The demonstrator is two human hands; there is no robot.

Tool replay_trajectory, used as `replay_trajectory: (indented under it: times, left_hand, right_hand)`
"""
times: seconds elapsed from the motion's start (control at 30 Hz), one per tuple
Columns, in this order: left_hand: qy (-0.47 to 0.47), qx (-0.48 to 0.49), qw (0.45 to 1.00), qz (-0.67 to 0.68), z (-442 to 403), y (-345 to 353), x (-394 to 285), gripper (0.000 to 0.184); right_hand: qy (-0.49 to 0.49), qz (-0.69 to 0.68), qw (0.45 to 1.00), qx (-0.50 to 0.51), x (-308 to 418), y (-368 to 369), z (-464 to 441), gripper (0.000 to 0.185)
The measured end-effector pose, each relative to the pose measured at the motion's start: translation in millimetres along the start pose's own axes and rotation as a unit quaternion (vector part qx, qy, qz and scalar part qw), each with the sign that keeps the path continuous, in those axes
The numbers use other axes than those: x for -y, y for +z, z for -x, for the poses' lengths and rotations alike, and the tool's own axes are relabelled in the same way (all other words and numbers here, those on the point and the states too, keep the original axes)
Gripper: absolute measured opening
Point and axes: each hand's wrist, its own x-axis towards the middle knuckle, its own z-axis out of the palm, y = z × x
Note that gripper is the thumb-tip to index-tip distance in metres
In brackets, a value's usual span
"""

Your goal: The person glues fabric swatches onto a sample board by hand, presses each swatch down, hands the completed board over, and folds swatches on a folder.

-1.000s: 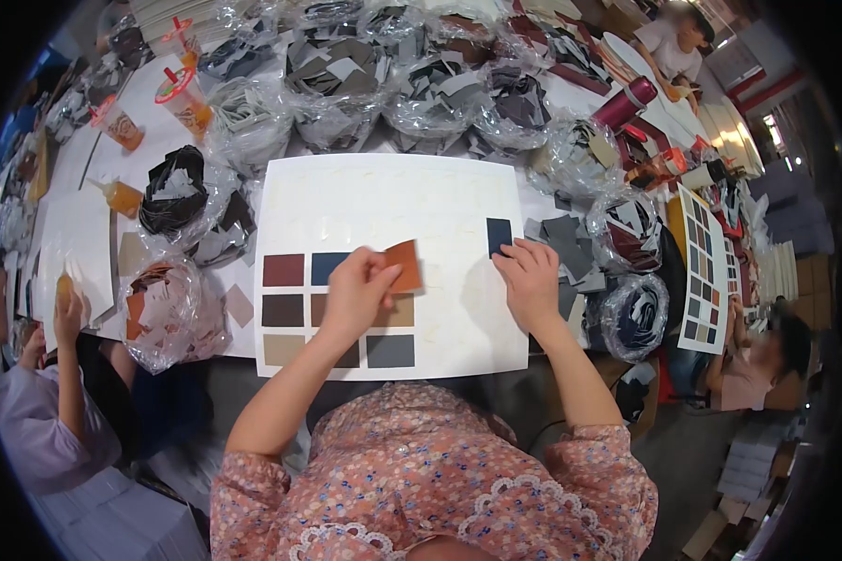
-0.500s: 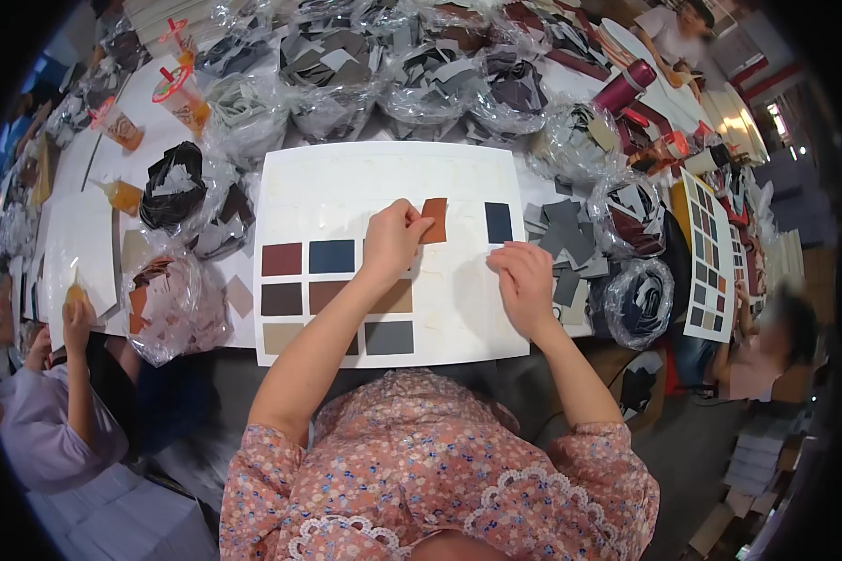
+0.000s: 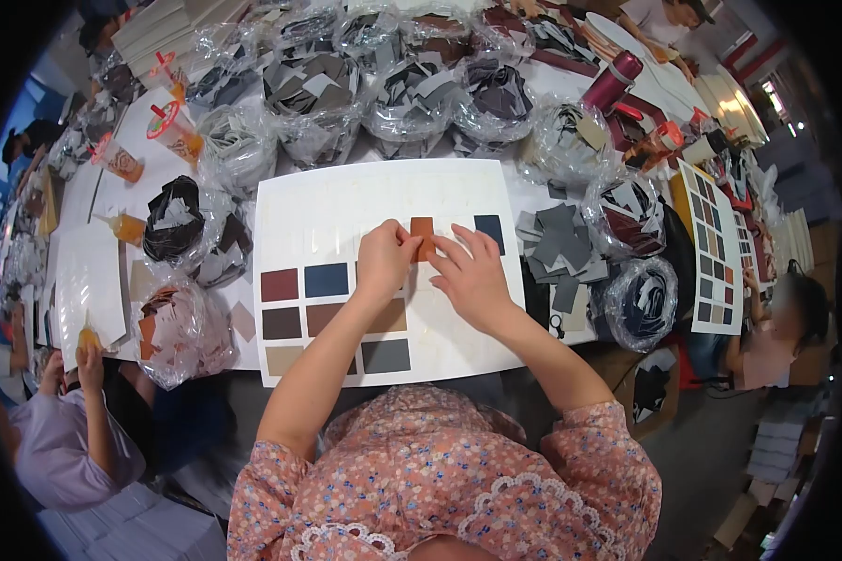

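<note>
Plastic drink cups [image 3: 177,136] with red straws, a magenta flask [image 3: 613,80], a person [image 3: 82,444] in lilac at left

Rust-orange rectangular swatch [image 3: 422,230], portrait-wise, just right of centre on white sample card [image 3: 463,341]; card flat, slightly skewed.

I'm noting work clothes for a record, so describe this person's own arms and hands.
The left hand and right hand are bare, with no gloves, and no watch or bracelet shows at the wrists. The forearms are uncovered too. The loose floral sleeves, pinkish with small white and blue blossoms, reach roughly to the elbows.
</note>
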Motion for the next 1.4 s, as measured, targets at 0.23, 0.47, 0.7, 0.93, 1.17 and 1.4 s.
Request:
replay_trajectory:
  times: [0.23,0.47,0.7,0.93,1.17,1.4]
  left_hand:
    - [0.049,-0.035,0.993,-0.104,0.6,1.2,-9.0,0.017]
    - [0.134,-0.05,0.971,-0.19,17.0,13.8,-11.5,0.011]
    - [0.148,-0.065,0.972,-0.171,22.7,10.6,-12.9,0.011]
    - [0.099,-0.003,0.993,0.063,33.9,-21.6,-12.5,0.017]
    - [0.146,0.051,0.869,0.469,63.2,-160.9,-64.1,0.046]
    - [0.22,0.348,0.63,0.659,140.4,-235.2,-167.5,0.065]
  right_hand:
    - [0.005,0.015,0.999,0.039,1.6,0.3,-6.9,0.039]
    - [0.075,-0.1,0.992,-0.001,-31.2,-13.1,-12.8,0.026]
    - [0.407,0.173,0.88,-0.173,-194.5,-131.1,14.7,0.025]
    - [0.473,0.239,0.847,-0.053,-265.4,-130.9,50.8,0.023]
    - [0.483,0.165,0.856,-0.083,-242.6,-151.6,65.4,0.032]
    - [0.415,0.135,0.871,-0.227,-238.6,-151.2,76.1,0.04]
